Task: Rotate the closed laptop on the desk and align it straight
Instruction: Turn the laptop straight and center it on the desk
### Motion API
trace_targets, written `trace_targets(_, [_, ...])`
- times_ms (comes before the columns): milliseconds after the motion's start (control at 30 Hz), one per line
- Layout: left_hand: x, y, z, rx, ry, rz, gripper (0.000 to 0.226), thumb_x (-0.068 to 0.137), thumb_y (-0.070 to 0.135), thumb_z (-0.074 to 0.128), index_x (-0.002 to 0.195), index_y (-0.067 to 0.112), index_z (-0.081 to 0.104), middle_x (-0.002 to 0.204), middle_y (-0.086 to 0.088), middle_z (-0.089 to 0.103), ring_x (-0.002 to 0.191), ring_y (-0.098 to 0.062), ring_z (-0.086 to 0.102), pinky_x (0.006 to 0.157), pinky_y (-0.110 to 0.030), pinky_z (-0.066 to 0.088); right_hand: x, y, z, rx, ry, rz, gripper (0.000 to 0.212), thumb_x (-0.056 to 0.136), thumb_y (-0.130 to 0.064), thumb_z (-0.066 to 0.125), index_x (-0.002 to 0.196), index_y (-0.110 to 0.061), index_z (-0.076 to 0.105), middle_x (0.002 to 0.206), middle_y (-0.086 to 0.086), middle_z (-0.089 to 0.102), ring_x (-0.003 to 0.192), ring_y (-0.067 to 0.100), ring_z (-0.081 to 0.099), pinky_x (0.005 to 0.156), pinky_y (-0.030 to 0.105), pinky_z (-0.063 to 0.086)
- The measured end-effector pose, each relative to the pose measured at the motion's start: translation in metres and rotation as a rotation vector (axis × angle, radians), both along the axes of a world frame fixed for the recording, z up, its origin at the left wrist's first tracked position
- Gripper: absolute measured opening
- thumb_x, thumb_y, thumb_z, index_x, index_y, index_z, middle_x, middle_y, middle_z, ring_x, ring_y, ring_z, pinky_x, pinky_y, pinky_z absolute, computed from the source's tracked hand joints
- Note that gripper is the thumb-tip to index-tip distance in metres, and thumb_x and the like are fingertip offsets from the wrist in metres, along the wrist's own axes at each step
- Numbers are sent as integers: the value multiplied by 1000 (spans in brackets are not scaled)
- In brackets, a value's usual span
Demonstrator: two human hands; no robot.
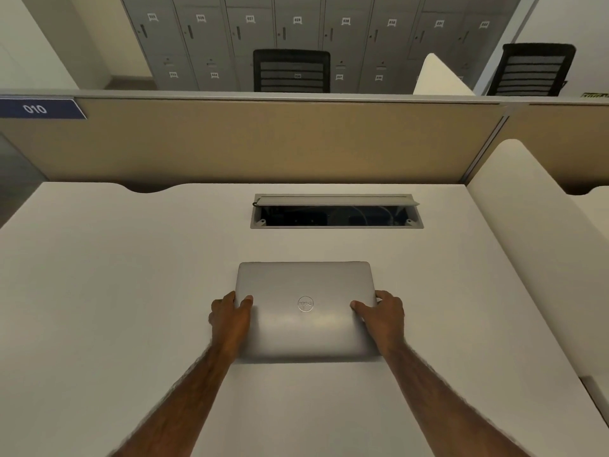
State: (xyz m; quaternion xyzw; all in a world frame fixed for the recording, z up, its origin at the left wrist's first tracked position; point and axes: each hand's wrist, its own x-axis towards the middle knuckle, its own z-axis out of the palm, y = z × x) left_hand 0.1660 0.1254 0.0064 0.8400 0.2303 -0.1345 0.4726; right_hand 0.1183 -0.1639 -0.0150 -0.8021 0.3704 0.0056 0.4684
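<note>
the left hand [230, 319] grips the left side of the flat, closed silver laptop [306, 311], thumb on the lid and fingers curled over the edge. the laptop lies in the middle of the pale grey desk [99, 291], closer to the near edge, its sides straight with the desk. behind it is an open grey cable box [336, 211]. the right hand [384, 319] grips the laptop's right side the same way.

Both bare forearms reach forward, converging slightly. The left hand [230, 319] and right hand [382, 319] grip opposite side edges of the laptop [304, 285], thumbs on top, fingers curled over the edges.
</note>
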Motion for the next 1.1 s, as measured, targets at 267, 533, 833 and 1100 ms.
trace_targets(267, [0, 0, 2, 85, 14, -77, 50, 99, 34, 57, 139, 5, 58, 142, -21, 53, 135, -42, 49, 114, -55, 43, -1, -1, -2, -10, -11, 17, 67, 72, -39, 84, 127, -6, 66, 122, 16, 66, 111, 37, 67, 97, 49, 56])
trace_targets(533, [-11, -2, 1, 214, 24, -168, 46, 94, 19, 58, 136, 3, 52, 140, -24, 47, 135, -45, 43, 111, -51, 40, -4, -2, -2, -11, 7, 50, 53, 73, -41, 82, 113, -7, 70, 113, 18, 67, 106, 38, 67, 94, 49, 58])
trace_targets(833, [-7, -2, 0, 200, 20, -136, 50, 92, 17, 62, 139, 1, 53, 139, -24, 49, 133, -44, 46, 110, -51, 43, -1, -4, -1, 0, 9, 78, 51, 73, -39, 83, 108, -4, 70, 110, 21, 68, 106, 41, 67, 94, 49, 57])
trace_targets(1100, [1, 4, -3, 153, 11, -155, 34, 90, 13, 62, 122, 1, 60, 133, -23, 55, 127, -44, 54, 108, -56, 49, 3, -5, -1, 14, 9, 72, 56, 74, -36, 83, 116, -2, 69, 115, 20, 68, 110, 41, 66, 97, 50, 56])
